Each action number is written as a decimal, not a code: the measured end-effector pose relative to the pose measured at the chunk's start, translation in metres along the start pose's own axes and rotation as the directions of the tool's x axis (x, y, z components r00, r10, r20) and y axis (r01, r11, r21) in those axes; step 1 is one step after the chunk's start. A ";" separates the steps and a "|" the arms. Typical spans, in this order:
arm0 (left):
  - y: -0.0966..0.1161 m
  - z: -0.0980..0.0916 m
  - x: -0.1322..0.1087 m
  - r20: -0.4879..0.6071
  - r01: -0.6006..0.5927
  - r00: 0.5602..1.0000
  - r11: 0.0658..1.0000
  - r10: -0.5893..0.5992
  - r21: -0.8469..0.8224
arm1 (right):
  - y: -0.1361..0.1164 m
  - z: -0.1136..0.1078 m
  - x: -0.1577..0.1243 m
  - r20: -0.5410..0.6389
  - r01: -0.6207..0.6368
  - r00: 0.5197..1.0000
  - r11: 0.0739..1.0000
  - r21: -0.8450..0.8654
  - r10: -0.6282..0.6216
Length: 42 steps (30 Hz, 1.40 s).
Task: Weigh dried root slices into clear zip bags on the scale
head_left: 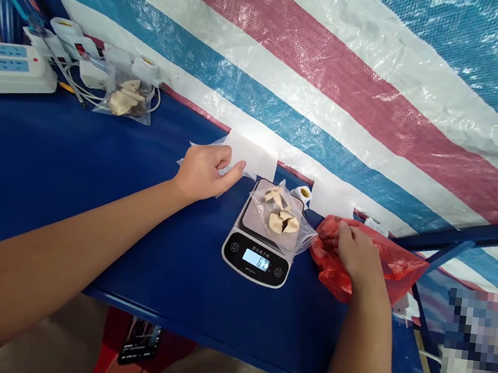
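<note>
On the blue table, a kitchen scale (255, 263) shows a lit display that appears to read 6.7. A small clear bag (304, 232) lies on its plate, with pale dried slices (284, 222) inside. To the left of the scale, my left hand (208, 172) rests over flat clear bags and white paper (253, 154), its fingers curled in and the thumb sticking out. My right hand (354, 248) is at a crumpled red plastic bag (392, 258) right of the scale. Its fingertips are hidden among the folds, so their grip does not show.
Another clear bag of slices (127, 102) sits at the back left by cables and a white power strip (13, 67). A label roll (302, 194) stands behind the scale. Striped sheeting (291, 64) hangs along the back. A phone (139, 339) lies below the table's front edge.
</note>
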<state>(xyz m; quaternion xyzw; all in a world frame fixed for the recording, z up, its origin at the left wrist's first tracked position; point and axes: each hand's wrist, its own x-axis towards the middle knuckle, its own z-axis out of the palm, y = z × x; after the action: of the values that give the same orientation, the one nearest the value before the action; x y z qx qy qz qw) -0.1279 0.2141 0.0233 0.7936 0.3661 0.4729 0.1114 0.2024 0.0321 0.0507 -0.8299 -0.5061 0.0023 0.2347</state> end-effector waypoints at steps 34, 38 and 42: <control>0.024 0.000 -0.003 0.216 -0.182 0.956 0.979 0.197 -0.088 | -0.106 0.026 -0.046 0.032 0.409 0.906 0.891 0.196 -0.422; 0.052 0.005 0.007 0.398 -0.125 0.902 0.984 0.168 -0.131 | -0.093 0.022 -0.039 -0.076 0.280 0.959 0.882 0.378 -0.273; 0.064 0.018 0.026 0.640 -0.240 0.710 0.956 0.292 -0.169 | -0.076 0.020 -0.028 -0.170 0.162 0.982 0.811 0.563 -0.078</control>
<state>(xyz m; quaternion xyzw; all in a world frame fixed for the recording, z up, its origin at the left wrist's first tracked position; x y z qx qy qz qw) -0.0752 0.1895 0.0643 0.9486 0.1674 0.1869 0.1931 0.1203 0.0454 0.0563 -0.6852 -0.5157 0.0821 0.5078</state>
